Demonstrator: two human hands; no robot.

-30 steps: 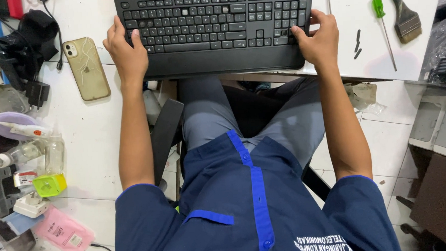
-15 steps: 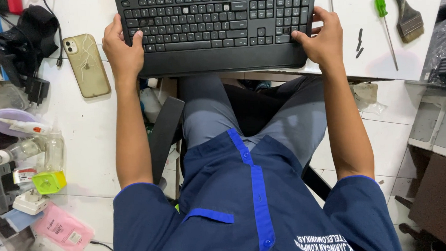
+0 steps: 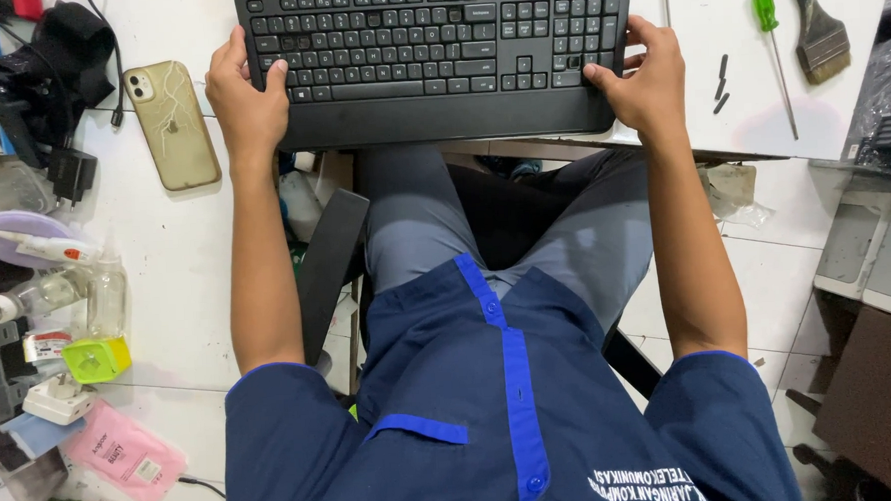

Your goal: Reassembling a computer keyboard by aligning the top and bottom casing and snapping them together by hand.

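Observation:
A black keyboard (image 3: pixel 427 61) lies across the near edge of a white table (image 3: pixel 717 38), partly overhanging my lap. My left hand (image 3: pixel 244 99) grips its left end, thumb on the keys. At the right end, my right hand (image 3: pixel 643 77) holds the keyboard with the thumb resting on the number pad. Both forearms reach up from my blue work shirt.
A gold phone (image 3: pixel 172 122) with a cracked back lies left of the keyboard. A green-handled screwdriver (image 3: pixel 774 46), a brush (image 3: pixel 818 24) and two small black bits (image 3: pixel 721 83) sit to the right. Bottles, chargers and pouches crowd the left side. A black chair armrest (image 3: pixel 326 266) is below.
The view has shifted slightly, with the keyboard and both hands now a little higher in the picture. The grip of both hands is unchanged.

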